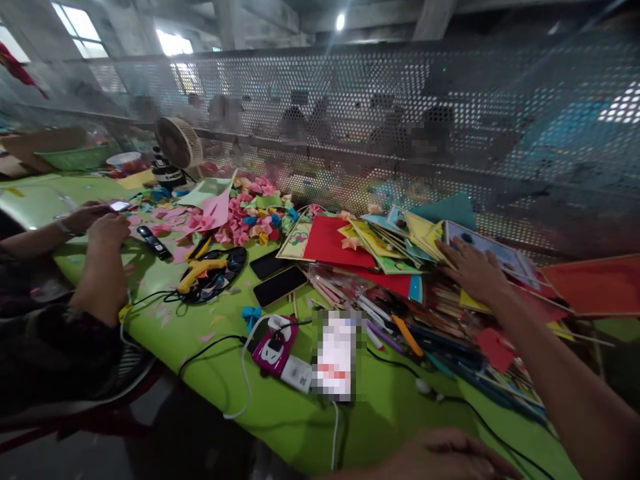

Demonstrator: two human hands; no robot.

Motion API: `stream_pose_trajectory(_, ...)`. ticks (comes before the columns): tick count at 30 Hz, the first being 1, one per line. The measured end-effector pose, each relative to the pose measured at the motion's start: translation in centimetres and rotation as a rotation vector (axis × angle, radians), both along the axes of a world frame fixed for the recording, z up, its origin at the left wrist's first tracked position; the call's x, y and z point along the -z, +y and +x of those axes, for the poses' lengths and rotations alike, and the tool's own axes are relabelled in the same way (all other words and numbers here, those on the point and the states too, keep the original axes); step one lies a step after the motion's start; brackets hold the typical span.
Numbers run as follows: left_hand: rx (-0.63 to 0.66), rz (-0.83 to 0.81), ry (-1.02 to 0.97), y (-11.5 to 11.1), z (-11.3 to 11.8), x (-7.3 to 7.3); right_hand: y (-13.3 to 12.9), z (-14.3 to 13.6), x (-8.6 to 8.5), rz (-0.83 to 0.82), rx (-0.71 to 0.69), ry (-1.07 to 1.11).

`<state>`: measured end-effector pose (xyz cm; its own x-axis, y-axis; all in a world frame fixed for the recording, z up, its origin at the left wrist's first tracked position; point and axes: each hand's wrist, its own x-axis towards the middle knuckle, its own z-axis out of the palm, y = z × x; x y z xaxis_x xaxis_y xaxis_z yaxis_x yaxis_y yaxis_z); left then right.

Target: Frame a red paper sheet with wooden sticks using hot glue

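Observation:
My right hand [473,263] reaches out over a pile of colorful paper cards, its fingers spread on or just above a blue-bordered card [493,253]. To the left of it lie yellow cards [425,230] and a large red card [327,240]. My left hand [445,457] is low at the bottom edge, partly cut off and somewhat blurred. Its fingers stretch to the right above the green table [390,427], and I see nothing in them. Closest to it are a black cable [480,413] and a phone with a blurred-out screen [336,353].
A purple power strip [273,347], dark phones [280,285] and a yellow glue gun [203,272] lie leftward. Behind them are folded paper pieces [245,213] and a fan [180,143]. Another person's hands [107,223] hold a phone at left. A perforated metal screen [340,113] borders the back.

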<state>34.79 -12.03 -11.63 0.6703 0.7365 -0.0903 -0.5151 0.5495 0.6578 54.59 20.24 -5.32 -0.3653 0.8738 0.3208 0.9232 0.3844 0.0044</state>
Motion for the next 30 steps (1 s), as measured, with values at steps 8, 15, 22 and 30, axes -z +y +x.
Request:
stream_pose_trajectory(8,-0.025,0.02,0.114,0.1,-0.1,-1.0,-3.1,-6.7,-6.0,-0.003,-0.191,0.032)
stream_pose_trajectory(15,0.084,0.138,0.241,0.6,-1.3,-1.8,-7.2,-20.6,-5.1,-0.026,-0.496,-0.049)
stream_pose_trajectory(22,0.043,0.143,0.293,0.6,-1.3,-1.3,-7.1,-24.0,-3.9,-0.034,-0.262,-0.118)
stream_pose_trajectory(30,-0.067,0.449,0.542,0.4,-1.3,-1.2,-11.5,-18.4,-11.0,0.111,-0.122,0.312)
